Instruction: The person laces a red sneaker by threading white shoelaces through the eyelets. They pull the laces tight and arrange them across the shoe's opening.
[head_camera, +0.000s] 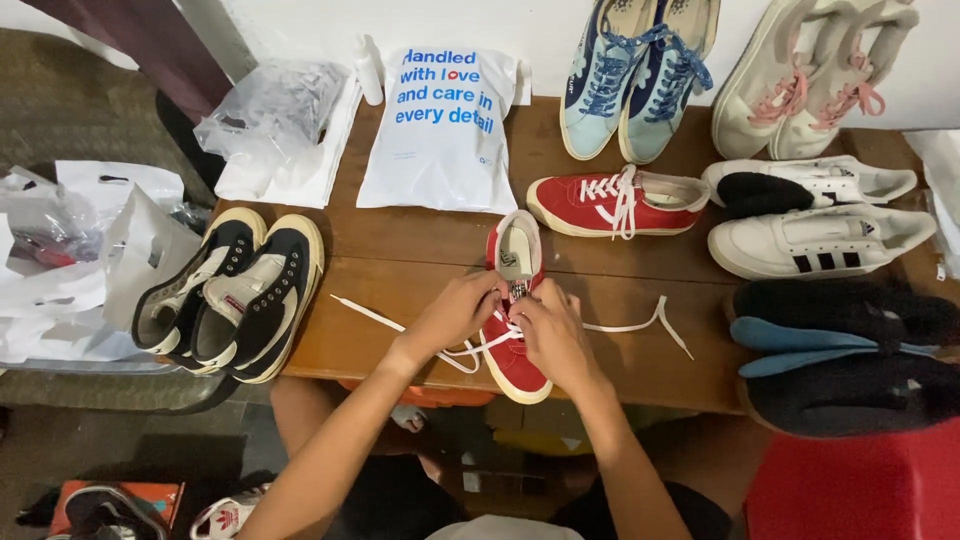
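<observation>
Two hands, the left hand (455, 312) and right hand (552, 330), are pinched on the white lace (640, 325) of a red sneaker (516, 290) at the desk (420, 250) front edge, lacing only partly threaded, while beyond that sneaker its laced mate (617, 203) is seen.

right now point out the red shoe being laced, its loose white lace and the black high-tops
red shoe (520, 365), head view, toe.
white lace (640, 325), head view, right loose end.
black high-tops (285, 255), head view, right shoe's toe.
</observation>
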